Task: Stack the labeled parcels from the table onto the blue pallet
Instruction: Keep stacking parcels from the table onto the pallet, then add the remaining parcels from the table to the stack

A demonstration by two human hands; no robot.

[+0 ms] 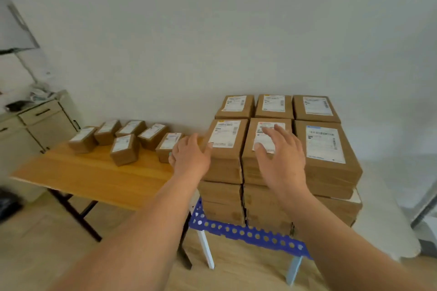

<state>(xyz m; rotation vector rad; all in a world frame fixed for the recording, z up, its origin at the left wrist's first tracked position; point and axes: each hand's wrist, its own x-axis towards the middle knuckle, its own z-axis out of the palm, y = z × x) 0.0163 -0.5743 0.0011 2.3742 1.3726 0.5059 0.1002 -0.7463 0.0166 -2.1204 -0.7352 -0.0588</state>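
Several small brown labeled parcels (124,149) lie on the wooden table (94,177) at the left. Larger labeled parcels form a stack (324,149) several layers high on the blue perforated pallet (248,234) at the right. My left hand (191,156) hovers with fingers apart beside the left front parcel (224,149) of the stack, its fingertips near that parcel's edge. My right hand (281,156) is spread open just above the middle front parcel (250,160), partly covering its label. Neither hand holds anything.
A beige cabinet (45,125) with drawers stands at the far left behind the table. A white wall runs behind everything. The pallet rests on white legs (207,250) over a wooden floor. A grey object edges in at the far right.
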